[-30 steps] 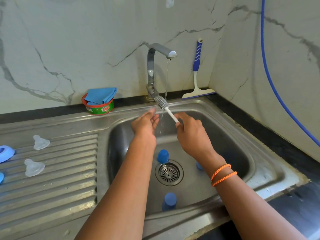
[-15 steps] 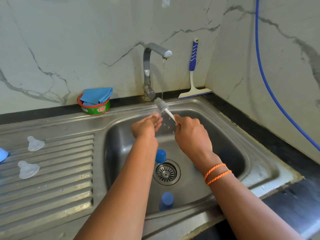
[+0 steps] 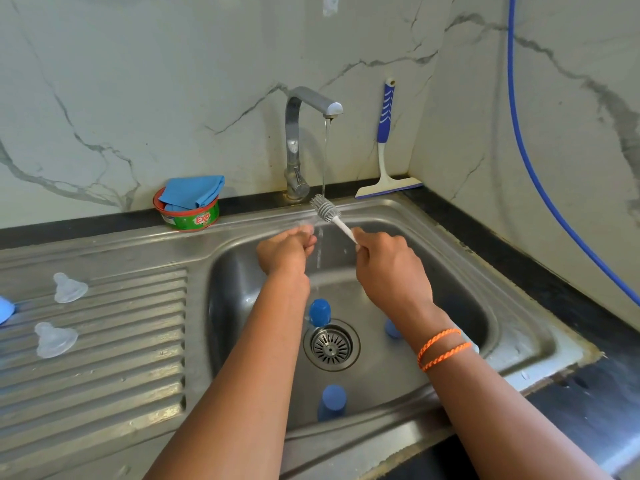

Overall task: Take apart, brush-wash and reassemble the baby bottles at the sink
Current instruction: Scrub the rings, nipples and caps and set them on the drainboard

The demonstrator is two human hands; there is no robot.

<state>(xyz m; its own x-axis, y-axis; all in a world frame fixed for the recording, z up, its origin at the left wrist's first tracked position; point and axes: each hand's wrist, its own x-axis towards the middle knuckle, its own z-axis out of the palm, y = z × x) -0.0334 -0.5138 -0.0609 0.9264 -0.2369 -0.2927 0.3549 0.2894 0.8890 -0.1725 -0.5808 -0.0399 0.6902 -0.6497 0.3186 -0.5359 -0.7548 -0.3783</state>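
Below the right hand gripping the brush and the curled left hand, the sink holds blue caps.

Both forearms extend forward, converging toward 12 o'clock. Left hand: fingers curled inward, knuckles up, fingertips toward 3 o'clock; whether it holds anything cannot be determined. Right hand: fingers closed in a fist-like grip around a thin white handle, which points to 11 o'clock. Right wrist carries two orange bands.
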